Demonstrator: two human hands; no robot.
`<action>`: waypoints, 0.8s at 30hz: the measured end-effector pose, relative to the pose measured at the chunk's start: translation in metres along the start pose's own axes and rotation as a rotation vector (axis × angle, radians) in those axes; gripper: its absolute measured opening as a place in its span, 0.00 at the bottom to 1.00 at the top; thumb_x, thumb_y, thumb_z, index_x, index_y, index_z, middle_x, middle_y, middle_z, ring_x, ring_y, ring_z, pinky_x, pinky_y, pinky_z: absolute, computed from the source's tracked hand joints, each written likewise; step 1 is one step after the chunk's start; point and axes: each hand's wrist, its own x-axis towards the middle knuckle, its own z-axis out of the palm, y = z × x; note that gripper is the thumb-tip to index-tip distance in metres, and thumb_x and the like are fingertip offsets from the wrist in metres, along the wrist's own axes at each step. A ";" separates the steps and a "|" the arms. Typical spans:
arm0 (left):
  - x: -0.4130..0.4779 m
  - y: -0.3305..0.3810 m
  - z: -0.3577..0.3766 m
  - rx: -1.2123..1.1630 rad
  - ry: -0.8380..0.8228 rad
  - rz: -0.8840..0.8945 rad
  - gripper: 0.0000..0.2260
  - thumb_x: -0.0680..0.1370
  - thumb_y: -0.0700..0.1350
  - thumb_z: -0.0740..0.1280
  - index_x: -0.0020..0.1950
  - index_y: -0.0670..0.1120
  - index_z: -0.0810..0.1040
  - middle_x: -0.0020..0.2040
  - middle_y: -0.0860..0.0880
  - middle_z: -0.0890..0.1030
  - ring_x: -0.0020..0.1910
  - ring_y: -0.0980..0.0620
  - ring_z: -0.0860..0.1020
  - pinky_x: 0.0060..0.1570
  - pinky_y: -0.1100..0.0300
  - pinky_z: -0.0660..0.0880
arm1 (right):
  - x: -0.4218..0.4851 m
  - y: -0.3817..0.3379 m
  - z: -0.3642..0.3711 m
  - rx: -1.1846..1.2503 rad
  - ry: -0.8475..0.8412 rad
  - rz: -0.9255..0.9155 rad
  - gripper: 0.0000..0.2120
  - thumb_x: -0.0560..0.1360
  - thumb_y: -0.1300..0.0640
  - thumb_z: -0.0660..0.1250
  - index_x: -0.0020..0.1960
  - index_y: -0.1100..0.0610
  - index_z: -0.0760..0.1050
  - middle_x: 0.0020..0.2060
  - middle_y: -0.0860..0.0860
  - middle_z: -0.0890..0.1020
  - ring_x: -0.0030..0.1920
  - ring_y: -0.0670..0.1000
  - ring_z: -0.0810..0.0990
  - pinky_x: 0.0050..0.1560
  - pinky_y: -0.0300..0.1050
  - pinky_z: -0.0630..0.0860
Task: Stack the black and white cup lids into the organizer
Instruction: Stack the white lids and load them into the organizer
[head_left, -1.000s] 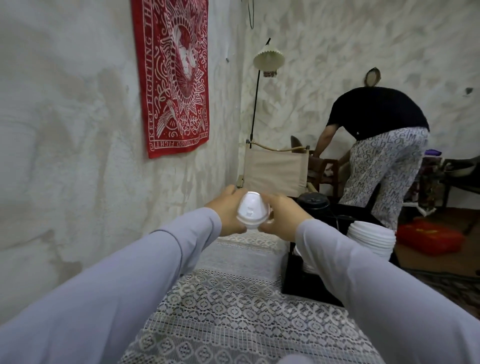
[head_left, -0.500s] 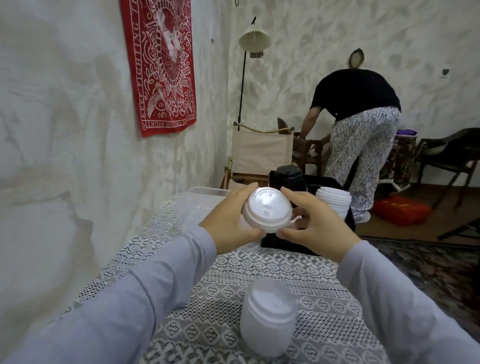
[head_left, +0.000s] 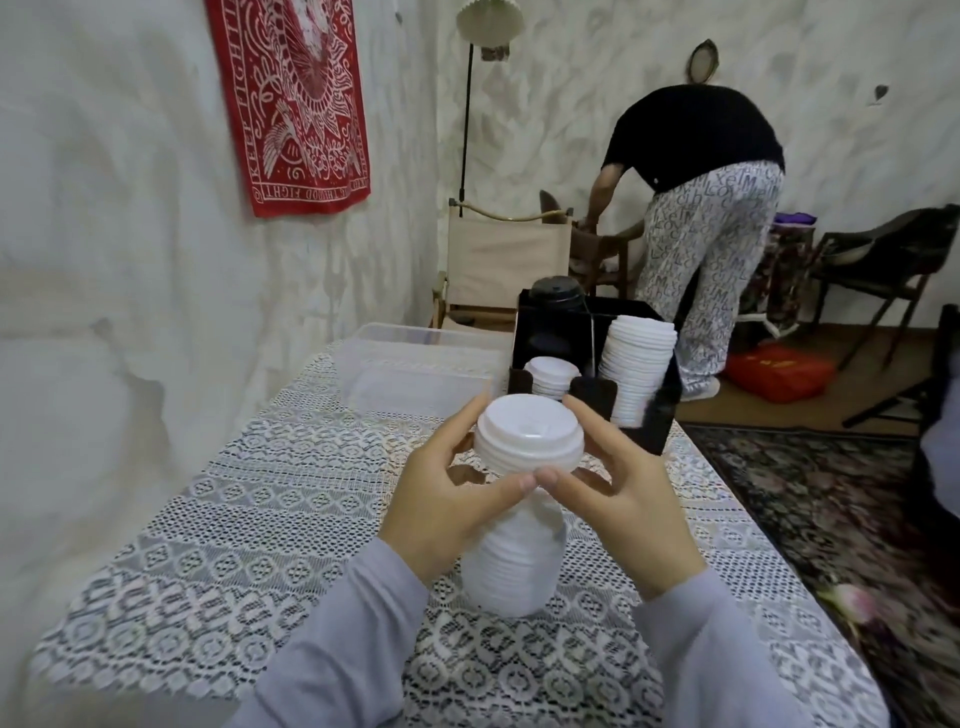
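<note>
Gripping a short batch of white lids (head_left: 527, 434) from both sides, the left hand (head_left: 441, 499) and right hand (head_left: 618, 499) curl their fingers round its rim, and the thumbs meet in front. The batch sits over a taller loose stack (head_left: 511, 566) standing on the lace tablecloth (head_left: 260, 519), on the near side of the black organizer (head_left: 657, 426). The organizer holds a tall white pile (head_left: 636, 374) front right, a short white pile (head_left: 551, 375) front left, and black lids (head_left: 556, 291) at the back left.

Likely risks:
- The loose stack is narrow and tall, so a wrist or sleeve brushing it could topple it.
- The nested lids are held only at the rim, so the bottom ones may drop off in the carry.
- The tall pile already rises above the organizer wall, so adding lids there could tip it or spill them.

Hard to make out:
- The thumbs cover the join, so it is unclear whether the batch touches the loose stack or is clear of it.
- The lid count is unreadable.
- The inside of the back slots is hidden, and only the top of the black lids shows.
- The left wrist hides part of the loose stack.
</note>
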 end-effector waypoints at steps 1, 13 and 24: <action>-0.003 -0.002 0.000 -0.023 -0.007 -0.011 0.33 0.58 0.56 0.76 0.60 0.67 0.68 0.59 0.65 0.76 0.62 0.62 0.73 0.58 0.58 0.75 | -0.002 0.003 0.002 0.008 0.009 0.009 0.33 0.64 0.48 0.78 0.66 0.44 0.69 0.61 0.42 0.78 0.62 0.39 0.74 0.58 0.39 0.75; -0.012 -0.019 -0.003 -0.101 -0.067 -0.029 0.41 0.54 0.62 0.79 0.63 0.50 0.73 0.58 0.52 0.80 0.58 0.52 0.79 0.58 0.51 0.76 | -0.016 0.022 0.001 -0.083 -0.062 -0.025 0.31 0.61 0.37 0.72 0.62 0.40 0.70 0.58 0.35 0.78 0.61 0.39 0.74 0.60 0.40 0.72; -0.016 -0.019 -0.003 -0.129 -0.053 -0.022 0.39 0.54 0.61 0.79 0.62 0.50 0.73 0.55 0.56 0.81 0.56 0.54 0.80 0.53 0.60 0.77 | -0.019 0.027 0.004 -0.465 0.039 -0.219 0.30 0.68 0.26 0.54 0.62 0.43 0.68 0.54 0.35 0.75 0.55 0.40 0.75 0.55 0.37 0.74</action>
